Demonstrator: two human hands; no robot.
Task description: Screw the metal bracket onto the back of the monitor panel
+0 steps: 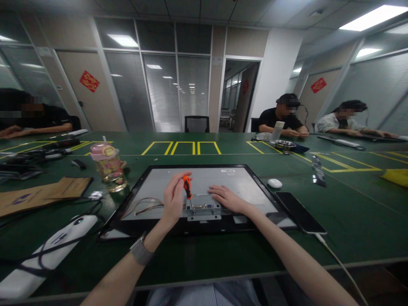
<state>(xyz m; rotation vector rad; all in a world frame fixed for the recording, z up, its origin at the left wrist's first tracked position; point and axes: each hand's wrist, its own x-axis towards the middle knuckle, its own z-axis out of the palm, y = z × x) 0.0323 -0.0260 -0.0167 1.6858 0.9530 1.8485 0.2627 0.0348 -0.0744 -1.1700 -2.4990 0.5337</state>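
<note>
A flat display panel with a black frame lies back side up on the green table. At its near edge is a metal bracket with connector ports. My left hand is closed round an orange and black screwdriver, held upright, its shaft pointing down at the bracket's left part; the exact tip contact is too small to tell. My right hand lies with fingers spread on the panel, just right of and behind the bracket, holding nothing. Thin wires run across the panel's left side.
A pink-lidded bottle, brown paper bag and white power strip with black cables are at left. On the right lie a white case and a phone with a cable. Several people sit across the table.
</note>
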